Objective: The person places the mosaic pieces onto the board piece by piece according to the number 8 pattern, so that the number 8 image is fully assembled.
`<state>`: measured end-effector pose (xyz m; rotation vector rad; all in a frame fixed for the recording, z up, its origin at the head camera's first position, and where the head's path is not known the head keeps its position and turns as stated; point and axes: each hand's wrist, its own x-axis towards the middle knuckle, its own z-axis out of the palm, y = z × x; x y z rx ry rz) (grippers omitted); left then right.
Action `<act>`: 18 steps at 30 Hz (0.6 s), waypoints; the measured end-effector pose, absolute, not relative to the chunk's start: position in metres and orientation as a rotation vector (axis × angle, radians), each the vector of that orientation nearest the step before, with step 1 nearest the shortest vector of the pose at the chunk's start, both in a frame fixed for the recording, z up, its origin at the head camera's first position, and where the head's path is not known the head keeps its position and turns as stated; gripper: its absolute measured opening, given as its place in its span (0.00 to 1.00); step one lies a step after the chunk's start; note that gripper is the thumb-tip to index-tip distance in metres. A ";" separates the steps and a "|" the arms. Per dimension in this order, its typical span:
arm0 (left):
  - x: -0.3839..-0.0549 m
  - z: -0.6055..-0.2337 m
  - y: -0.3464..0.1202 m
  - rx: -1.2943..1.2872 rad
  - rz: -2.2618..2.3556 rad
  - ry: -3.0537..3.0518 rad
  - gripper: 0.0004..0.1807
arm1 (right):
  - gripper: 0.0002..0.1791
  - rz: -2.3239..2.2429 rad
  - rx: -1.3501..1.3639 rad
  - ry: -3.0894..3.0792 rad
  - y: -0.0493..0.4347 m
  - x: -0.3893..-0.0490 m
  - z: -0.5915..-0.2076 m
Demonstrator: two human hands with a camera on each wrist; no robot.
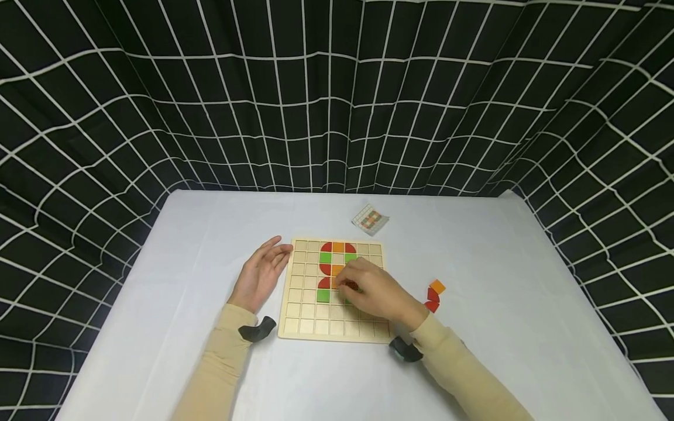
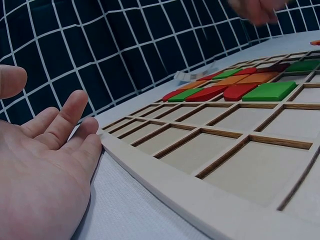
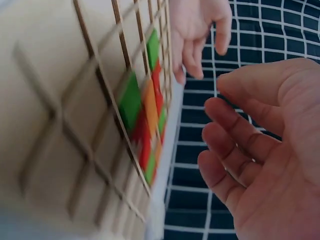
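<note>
A wooden grid board point(image 1: 299, 328) lies on the white table, with green square tiles point(image 1: 323, 296), orange square tiles point(image 1: 339, 247) and red rounded tiles point(image 1: 325, 269) set in its middle and far cells. My left hand point(image 1: 259, 278) rests palm up with relaxed fingers; its fingertips point(image 2: 92, 127) are at the board's left rim. Over the tiles hovers my right hand point(image 1: 375, 291), hiding some of them in the head view. The right wrist view shows its fingers point(image 3: 225, 145) loosely bent and apart from the thumb, with nothing between them.
To the right of the board lie a loose orange square tile point(image 1: 437, 286) and red tiles point(image 1: 433, 294). A small card point(image 1: 371, 220) printed with a coloured grid pattern lies behind the board. Black curtains point(image 1: 316, 88) with white grid lines surround the table.
</note>
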<state>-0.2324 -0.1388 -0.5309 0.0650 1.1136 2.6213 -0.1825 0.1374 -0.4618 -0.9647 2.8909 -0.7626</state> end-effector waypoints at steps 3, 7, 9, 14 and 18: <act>-0.233 -0.530 -0.139 0.062 2.622 1.119 0.29 | 0.06 -0.767 -0.936 2.916 0.155 -0.181 -0.448; -0.233 -0.530 -0.138 0.060 2.621 1.118 0.30 | 0.08 -0.739 -0.856 2.988 0.180 -0.176 -0.430; -0.233 -0.531 -0.138 0.061 2.619 1.118 0.30 | 0.09 -0.734 -0.820 3.022 0.191 -0.173 -0.422; -0.233 -0.532 -0.139 0.072 2.618 1.117 0.30 | 0.12 -0.748 -0.679 3.080 0.221 -0.167 -0.409; -0.233 -0.533 -0.139 0.081 2.617 1.110 0.30 | 0.12 -0.775 -0.499 3.114 0.243 -0.158 -0.411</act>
